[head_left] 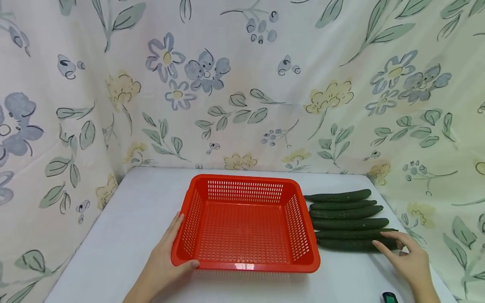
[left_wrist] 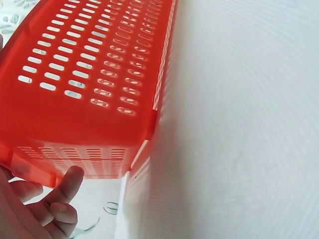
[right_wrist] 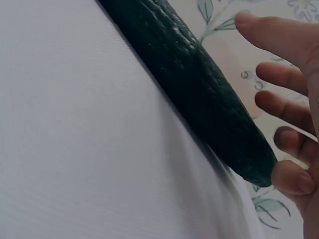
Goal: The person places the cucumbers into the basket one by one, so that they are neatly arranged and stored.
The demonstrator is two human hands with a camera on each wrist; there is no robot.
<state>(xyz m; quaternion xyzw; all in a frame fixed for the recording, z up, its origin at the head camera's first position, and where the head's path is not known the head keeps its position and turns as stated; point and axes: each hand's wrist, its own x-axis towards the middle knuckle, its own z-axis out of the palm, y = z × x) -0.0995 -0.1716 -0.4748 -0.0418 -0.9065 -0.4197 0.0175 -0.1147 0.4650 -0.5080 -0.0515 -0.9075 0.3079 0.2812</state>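
An unfilled red plastic basket [head_left: 246, 266] with slotted walls stands mid-table. My left hand [head_left: 164, 256] holds its near left corner, thumb on the front rim and fingers along the left side. In the left wrist view, bent fingers [left_wrist: 69, 185] show beside the basket's outer wall [left_wrist: 75, 119]. My right hand [head_left: 409, 259] is at the right end of the nearest cucumber [head_left: 348, 245], thumb and fingers spread apart around that end. In the right wrist view the dark green cucumber [right_wrist: 194, 94] lies beside the parted fingers [right_wrist: 286, 109], its tip by one fingertip.
Several more cucumbers [head_left: 348, 224] lie side by side right of the basket, their left ends close to its wall. A small black device with a green screen [head_left: 389, 298] sits at the front right. Floral cloth [head_left: 242, 84] hangs behind and beside the white table [head_left: 125, 219].
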